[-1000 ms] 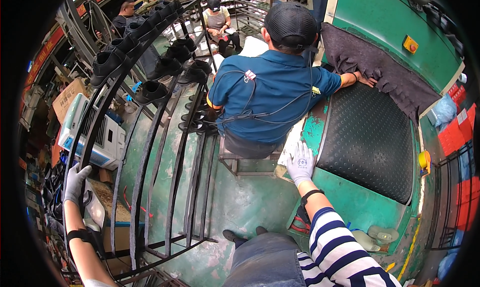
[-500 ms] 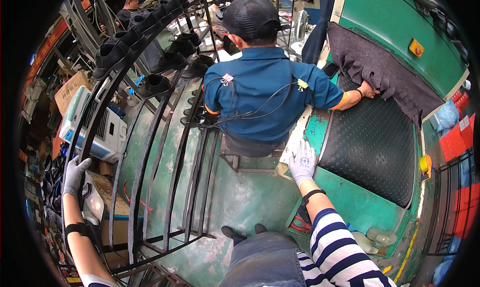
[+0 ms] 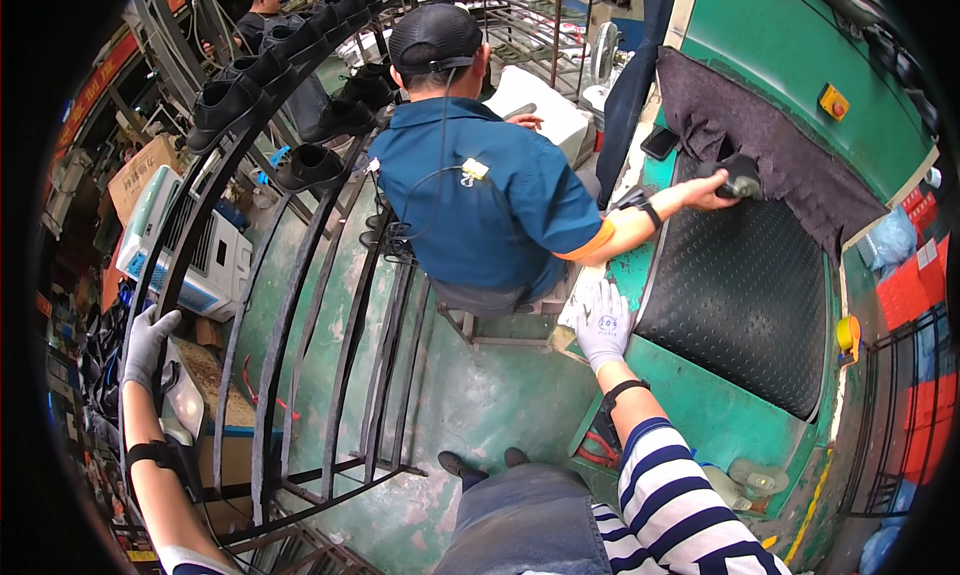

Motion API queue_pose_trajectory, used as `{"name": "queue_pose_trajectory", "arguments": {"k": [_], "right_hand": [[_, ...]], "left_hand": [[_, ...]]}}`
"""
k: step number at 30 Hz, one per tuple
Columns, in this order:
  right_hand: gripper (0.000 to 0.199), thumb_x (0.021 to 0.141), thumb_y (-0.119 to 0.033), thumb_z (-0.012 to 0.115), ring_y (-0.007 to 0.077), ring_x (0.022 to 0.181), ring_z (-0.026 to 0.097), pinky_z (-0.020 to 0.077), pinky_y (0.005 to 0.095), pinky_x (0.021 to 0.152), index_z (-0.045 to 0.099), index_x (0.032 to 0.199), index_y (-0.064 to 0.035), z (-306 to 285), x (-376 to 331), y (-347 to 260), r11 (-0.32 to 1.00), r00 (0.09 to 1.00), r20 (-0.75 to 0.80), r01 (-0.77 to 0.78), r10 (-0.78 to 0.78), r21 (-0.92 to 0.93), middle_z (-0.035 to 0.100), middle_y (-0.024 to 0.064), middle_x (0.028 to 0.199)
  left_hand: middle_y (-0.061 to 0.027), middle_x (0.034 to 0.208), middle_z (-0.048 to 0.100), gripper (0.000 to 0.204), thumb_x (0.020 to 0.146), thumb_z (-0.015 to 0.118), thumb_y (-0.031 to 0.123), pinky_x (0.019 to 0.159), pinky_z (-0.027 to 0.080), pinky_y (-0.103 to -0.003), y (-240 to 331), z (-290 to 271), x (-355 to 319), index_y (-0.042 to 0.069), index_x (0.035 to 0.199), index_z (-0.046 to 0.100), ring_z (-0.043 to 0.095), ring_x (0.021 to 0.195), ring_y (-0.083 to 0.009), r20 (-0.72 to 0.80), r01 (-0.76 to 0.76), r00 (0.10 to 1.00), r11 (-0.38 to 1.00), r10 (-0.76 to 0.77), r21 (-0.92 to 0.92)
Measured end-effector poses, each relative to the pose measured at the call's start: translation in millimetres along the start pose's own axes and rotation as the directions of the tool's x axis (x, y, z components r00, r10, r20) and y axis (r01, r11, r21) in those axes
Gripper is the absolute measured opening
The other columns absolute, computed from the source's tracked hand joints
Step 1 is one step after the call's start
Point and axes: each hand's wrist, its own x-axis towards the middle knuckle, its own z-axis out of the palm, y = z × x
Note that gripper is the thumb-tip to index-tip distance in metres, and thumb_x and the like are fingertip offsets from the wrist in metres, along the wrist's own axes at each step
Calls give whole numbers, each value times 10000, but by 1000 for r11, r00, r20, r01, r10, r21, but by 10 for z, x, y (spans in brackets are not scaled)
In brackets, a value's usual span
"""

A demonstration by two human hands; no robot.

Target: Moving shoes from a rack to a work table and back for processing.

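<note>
At the left, the gloved left hand stays up against the curved black rack rail, fingers loosely spread and closed on nothing, much as it was 1 second ago. In the middle, the co-worker in the blue shirt has leaned right and now reaches to a dark shoe at the far edge of the black studded mat, where before the arm lay on the grey cloth. The gloved right hand has not shifted: it rests flat and open on the near left corner of the green machine bed, holding nothing.
</note>
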Motion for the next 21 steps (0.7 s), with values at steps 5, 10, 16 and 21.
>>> {"name": "queue_pose_trajectory", "arguments": {"k": [5,10,16,21], "right_hand": [[660,961,-416,478,273,1474,321,196,449,1211,401,1523,-79,21,3,17,1000,999,33,-17,17,12,374,110,1594],[632,968,-427,483,279,1480,313,185,462,1219,439,1500,-90,78,0,36,999,1000,8,-5,5,51,366,101,1602],[598,980,-436,482,288,1485,302,176,481,1223,480,1474,-99,123,5,43,1000,1000,-26,0,1,28,365,98,1606],[603,982,-440,477,287,1493,288,162,481,1227,474,1480,-100,148,9,46,1000,1000,-15,2,-1,21,359,95,1610]], "left_hand": [[16,949,670,340,889,727,216,806,457,-252,-44,-13,26,-24,1126,683,567,841,-76,5,-5,1000,1000,5,1],[29,925,659,336,891,730,234,778,451,-248,-70,-39,47,-10,1117,690,555,820,-67,25,1,1000,1000,-1,15],[60,843,612,287,892,728,244,687,417,-240,-59,-39,37,3,1045,698,494,737,-45,-11,2,1000,997,-1,71],[60,830,603,280,895,722,257,681,409,-242,-21,-16,17,8,1020,697,488,730,-47,-11,-8,1000,998,8,58]]}}
